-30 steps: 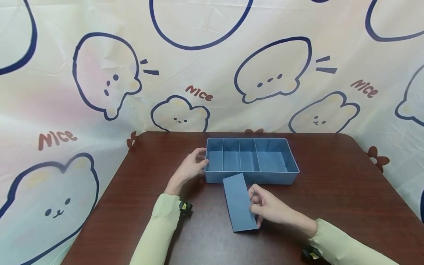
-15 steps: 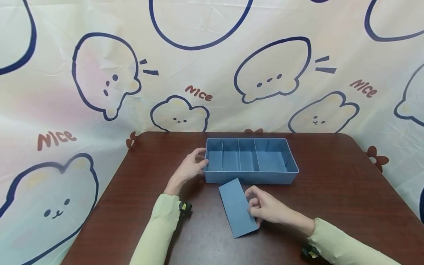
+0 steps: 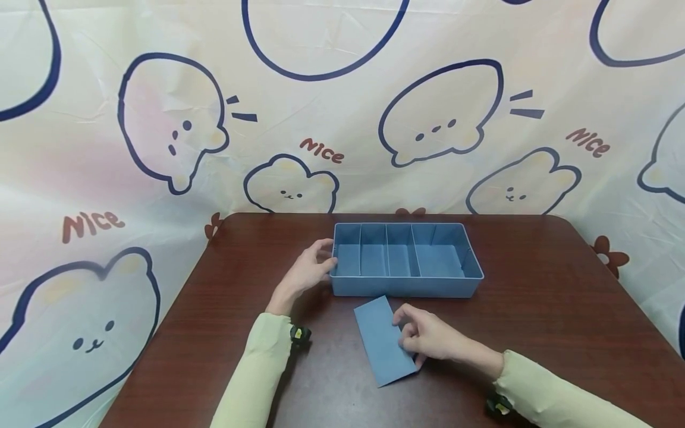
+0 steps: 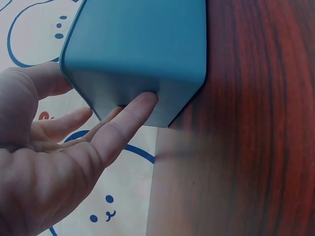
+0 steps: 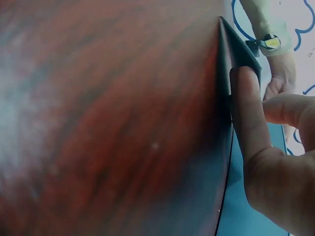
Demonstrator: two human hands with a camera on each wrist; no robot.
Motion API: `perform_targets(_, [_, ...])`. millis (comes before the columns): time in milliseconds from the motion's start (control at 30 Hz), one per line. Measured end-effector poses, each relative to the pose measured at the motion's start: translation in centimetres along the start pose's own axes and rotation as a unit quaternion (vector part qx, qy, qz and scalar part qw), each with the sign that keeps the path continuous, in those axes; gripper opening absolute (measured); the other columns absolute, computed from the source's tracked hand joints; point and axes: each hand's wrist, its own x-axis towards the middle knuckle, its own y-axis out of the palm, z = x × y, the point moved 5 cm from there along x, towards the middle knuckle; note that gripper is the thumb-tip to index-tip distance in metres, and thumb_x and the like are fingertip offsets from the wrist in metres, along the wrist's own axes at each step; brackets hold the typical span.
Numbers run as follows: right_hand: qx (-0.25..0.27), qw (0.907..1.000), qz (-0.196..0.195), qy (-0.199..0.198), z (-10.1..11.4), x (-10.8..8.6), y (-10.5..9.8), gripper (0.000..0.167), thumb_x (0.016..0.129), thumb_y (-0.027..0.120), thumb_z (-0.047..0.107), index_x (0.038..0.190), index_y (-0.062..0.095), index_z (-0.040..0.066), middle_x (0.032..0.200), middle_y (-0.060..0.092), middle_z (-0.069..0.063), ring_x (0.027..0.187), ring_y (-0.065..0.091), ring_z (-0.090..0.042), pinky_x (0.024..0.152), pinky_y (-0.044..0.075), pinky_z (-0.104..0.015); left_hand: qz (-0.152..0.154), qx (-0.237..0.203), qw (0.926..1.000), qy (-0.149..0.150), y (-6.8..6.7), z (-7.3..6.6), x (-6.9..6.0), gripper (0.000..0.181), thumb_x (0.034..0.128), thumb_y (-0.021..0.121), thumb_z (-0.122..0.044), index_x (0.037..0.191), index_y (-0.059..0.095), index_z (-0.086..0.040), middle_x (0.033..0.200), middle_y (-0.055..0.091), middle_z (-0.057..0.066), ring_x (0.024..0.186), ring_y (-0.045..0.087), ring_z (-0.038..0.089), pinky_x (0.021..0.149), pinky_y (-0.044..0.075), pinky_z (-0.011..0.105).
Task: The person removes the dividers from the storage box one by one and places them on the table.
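Note:
A blue divided box (image 3: 407,286) with several compartments stands near the back of the table in the head view. The left hand (image 3: 306,270) touches its left end, thumb near the front corner. In the left wrist view a fingertip meets the end wall of the box (image 4: 138,39), and the thumb lies at its edge. In front of the box is a flat blue rectangular panel (image 3: 377,339), set askew. The right hand (image 3: 433,334) holds the panel's right edge with bent fingers. Close up, a finger and the thumb lie along the panel (image 5: 244,54); other fingertips are hidden.
The brown wooden table (image 3: 257,255) has rounded back corners. A pale cartoon-printed cloth (image 3: 342,107) hangs behind it and along the sides. Each wrist wears a small black device (image 3: 300,334) below a light green sleeve (image 3: 251,368).
The panel has turned and come away from the box's front wall, toward the person. The right hand has shifted slightly left with it. The left hand and the box have stayed put.

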Motion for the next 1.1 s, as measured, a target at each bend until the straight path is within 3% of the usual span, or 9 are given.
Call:
perform_targets(167, [-0.011,0.9999,0.01,-0.001,0.1,0.2,0.3,0.023,0.092,0.062,0.007,0.111,0.051,0.003,0.063,0.064,-0.009,0.045,0.063,-0.018,0.044,0.056,-0.043,-0.001,0.003,1.0,-0.001,0.0,-0.1,0.1,0.055,0.0975,0.059,-0.023,0.148,0.038,-0.022,0.14,0.052,0.012,0.117,0.061,0.03,0.09,0.058,0.043])
perform_targets(567, [-0.047,0.9987,0.018,0.002,0.5,1.0,1.4,0.023,0.092,0.067,0.015,0.107,0.051,0.007,0.062,0.065,-0.006,0.045,0.065,-0.018,0.043,0.055,-0.037,-0.005,0.01,0.9999,-0.002,-0.1,0.1,0.1,0.055,0.0976,0.059,-0.024,0.148,0.038,-0.022,0.14,0.052,0.012,0.119,0.06,0.029,0.091,0.058,0.043])
perform_targets(1100, [-0.056,0.9982,0.024,0.001,1.5,1.1,2.3,0.021,0.092,0.065,0.011,0.106,0.05,0.006,0.061,0.064,-0.008,0.043,0.063,-0.017,0.041,0.054,-0.038,-0.007,0.005,0.9999,-0.005,0.0,0.1,0.1,0.053,0.0979,0.059,-0.024,0.147,0.039,-0.022,0.14,0.053,0.012,0.118,0.061,0.029,0.091,0.058,0.043])
